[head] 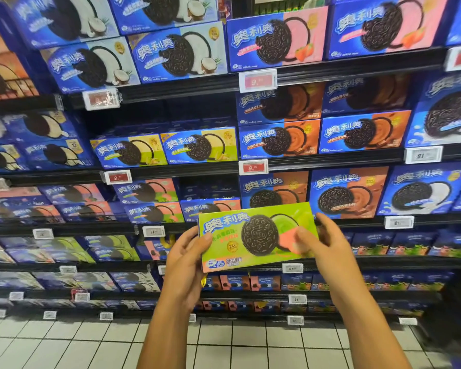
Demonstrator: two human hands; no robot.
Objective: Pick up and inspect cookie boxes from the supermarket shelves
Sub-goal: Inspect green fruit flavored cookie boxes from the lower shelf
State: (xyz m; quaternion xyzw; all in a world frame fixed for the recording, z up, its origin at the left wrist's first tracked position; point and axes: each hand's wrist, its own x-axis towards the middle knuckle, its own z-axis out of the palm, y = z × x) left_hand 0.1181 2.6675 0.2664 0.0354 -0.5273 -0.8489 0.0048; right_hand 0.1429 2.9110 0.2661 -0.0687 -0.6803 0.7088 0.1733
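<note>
Green cookie box (253,235) tilted before shelves (330,70) | left hand (189,251) grips left edge | right hand (328,241) fingers curl round right edge

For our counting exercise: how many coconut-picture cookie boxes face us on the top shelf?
4 coconut boxes, upper left: two on top, two beneath. Others may hide behind.

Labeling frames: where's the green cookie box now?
Head view, lower centre: green cookie box held between left hand and right hand, before the shelves.

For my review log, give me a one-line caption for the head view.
Both hands, left hand and right hand, hold a green cookie box face-up before stocked supermarket shelves.
</note>
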